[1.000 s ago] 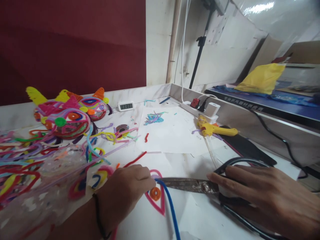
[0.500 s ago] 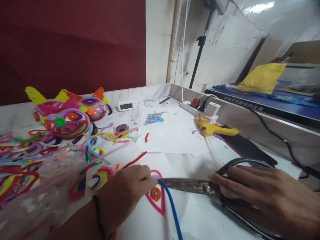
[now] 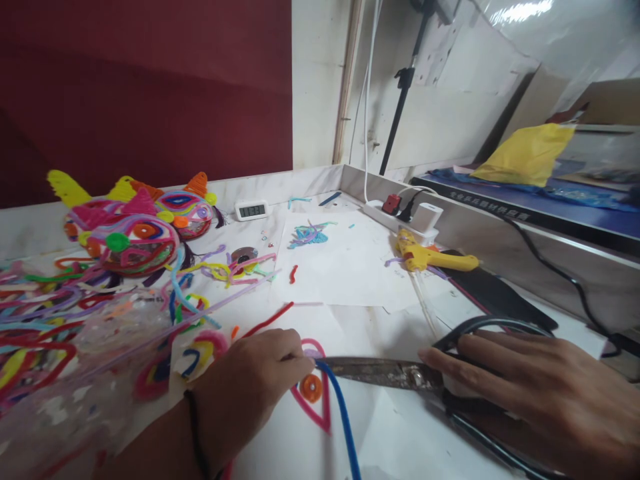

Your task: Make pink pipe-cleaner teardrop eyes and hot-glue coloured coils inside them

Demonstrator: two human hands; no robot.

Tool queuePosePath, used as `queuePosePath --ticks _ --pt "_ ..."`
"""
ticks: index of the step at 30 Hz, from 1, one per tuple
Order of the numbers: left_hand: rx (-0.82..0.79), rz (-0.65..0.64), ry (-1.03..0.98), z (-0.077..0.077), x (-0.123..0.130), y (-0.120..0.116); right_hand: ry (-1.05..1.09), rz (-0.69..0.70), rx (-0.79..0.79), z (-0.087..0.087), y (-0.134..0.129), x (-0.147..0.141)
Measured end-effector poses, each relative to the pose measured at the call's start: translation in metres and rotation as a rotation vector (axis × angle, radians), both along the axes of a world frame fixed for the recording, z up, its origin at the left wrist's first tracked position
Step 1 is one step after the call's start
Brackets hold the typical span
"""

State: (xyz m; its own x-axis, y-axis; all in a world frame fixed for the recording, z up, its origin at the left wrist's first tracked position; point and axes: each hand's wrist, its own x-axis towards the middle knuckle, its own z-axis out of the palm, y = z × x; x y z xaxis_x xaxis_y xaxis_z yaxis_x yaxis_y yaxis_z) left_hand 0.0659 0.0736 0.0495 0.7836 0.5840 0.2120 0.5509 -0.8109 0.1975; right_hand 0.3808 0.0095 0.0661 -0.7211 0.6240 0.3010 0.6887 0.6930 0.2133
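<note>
Pinching a blue stick [image 3: 343, 413] in the left hand [image 3: 265, 370]. Gripping scissors [image 3: 417, 378] by the handles in the right hand [image 3: 540, 393], with the blades [image 3: 365, 366] right by the left hand. Just beside the left hand, a pink loop [image 3: 327, 408] around an orange ring [image 3: 305, 392]. Left of that hand, a heap of sticks [image 3: 37, 293]. Past both hands, two fuzzy toys [image 3: 137, 248], a clock [image 3: 251, 211] and a glue gun [image 3: 435, 259].

Pipe cleaner [image 3: 345, 415], blue; eye shape [image 3: 311, 389], pink-edged, orange-centred; scissors [image 3: 419, 377], black-handled (blades [image 3: 367, 369] mottled brown-grey); glue gun [image 3: 421, 259], yellow.
</note>
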Motion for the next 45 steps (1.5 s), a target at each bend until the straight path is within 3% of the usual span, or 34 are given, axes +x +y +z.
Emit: queuePosePath --ticks 20,35,45 --pt "-0.019 0.001 -0.032 -0.0017 0.0002 0.0000 -0.066 0.019 0.070 -0.0036 -0.0044 0.0037" --pt "-0.035 0.016 -0.024 -0.0018 -0.0003 -0.0007 -0.073 0.025 -0.011 -0.0036 -0.0011 0.0033" --pt "-0.064 0.020 0.002 -0.0023 -0.0006 -0.0001 -0.030 -0.039 0.039 -0.0057 -0.0039 0.0003"
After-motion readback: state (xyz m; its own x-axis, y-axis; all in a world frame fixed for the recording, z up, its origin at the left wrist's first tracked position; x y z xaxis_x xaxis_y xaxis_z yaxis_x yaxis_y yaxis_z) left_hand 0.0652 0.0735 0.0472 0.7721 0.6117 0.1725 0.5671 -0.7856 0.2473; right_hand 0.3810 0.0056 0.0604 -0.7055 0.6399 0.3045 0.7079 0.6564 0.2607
